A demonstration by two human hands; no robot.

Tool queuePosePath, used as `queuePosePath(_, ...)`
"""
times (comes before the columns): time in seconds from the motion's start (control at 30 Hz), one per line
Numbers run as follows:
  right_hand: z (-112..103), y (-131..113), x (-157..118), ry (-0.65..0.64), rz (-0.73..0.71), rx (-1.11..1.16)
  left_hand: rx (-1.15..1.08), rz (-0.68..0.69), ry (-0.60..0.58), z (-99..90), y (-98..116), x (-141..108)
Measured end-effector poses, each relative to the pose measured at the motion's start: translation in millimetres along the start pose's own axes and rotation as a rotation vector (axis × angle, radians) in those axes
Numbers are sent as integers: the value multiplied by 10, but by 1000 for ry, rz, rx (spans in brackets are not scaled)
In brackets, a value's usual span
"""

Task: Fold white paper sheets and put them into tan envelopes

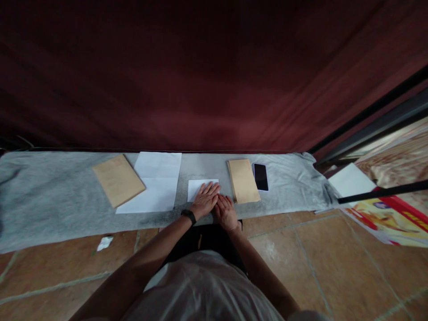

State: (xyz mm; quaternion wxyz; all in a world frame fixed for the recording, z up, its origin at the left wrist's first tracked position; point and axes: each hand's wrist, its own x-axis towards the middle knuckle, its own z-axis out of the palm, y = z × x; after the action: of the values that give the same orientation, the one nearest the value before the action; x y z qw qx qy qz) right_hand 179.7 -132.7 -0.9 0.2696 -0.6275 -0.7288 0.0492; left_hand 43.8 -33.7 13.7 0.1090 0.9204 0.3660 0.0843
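Observation:
A small white sheet of paper (194,189), apparently folded, lies on the grey cloth in front of me. My left hand (204,200), with a dark band on the wrist, rests flat on its right part, fingers stretched out and slightly apart. Close beside it, my right hand (227,214) lies palm down at the paper's lower right corner, its fingers extended and touching or nearly touching the left hand. Both hands hide part of the sheet. To the right is a stack of brown envelopes (244,180).
A phone (261,177) lies beside that stack. On the left, a large creased white sheet (155,178) is partly under more brown envelopes (118,180). The grey cloth (67,191) covers a long narrow bench against a dark red surface (200,89). A printed box (391,218) stands far right.

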Motion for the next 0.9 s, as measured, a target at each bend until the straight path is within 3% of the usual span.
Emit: queuePosePath(0.9,-28,-14,-3,-11,4,-36,-17,-72,72,21,-54,150)
